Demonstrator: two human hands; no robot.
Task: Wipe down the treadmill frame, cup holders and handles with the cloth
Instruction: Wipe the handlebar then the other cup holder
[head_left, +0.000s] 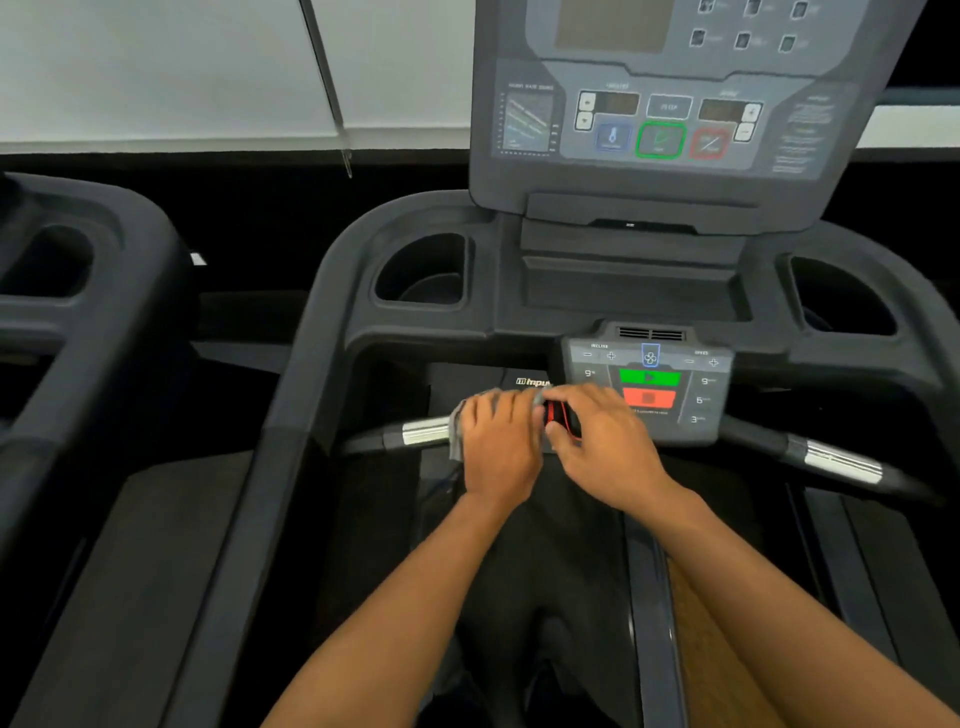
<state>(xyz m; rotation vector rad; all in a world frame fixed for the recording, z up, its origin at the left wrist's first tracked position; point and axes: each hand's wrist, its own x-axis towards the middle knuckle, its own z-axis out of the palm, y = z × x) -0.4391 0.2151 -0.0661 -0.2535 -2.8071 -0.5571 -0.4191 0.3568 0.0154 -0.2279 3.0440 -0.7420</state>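
Note:
I stand on a dark grey treadmill (332, 322). My left hand (498, 441) is closed around the left front handle (423, 432) with a grey cloth (457, 434) pressed under it; the cloth's edge pokes out to the left, beside the handle's silver sensor. Right beside it, my right hand (597, 441) pinches a small red and black safety clip (561, 418) in front of the lower control panel (649, 384). The right front handle (841, 462) is bare. Two cup holders, left (423, 273) and right (841, 299), flank the console (660, 114).
A second treadmill (78, 312) stands close on the left, with a narrow dark gap between the two. A white wall (182, 67) lies beyond. The running belt (545, 571) stretches below my forearms.

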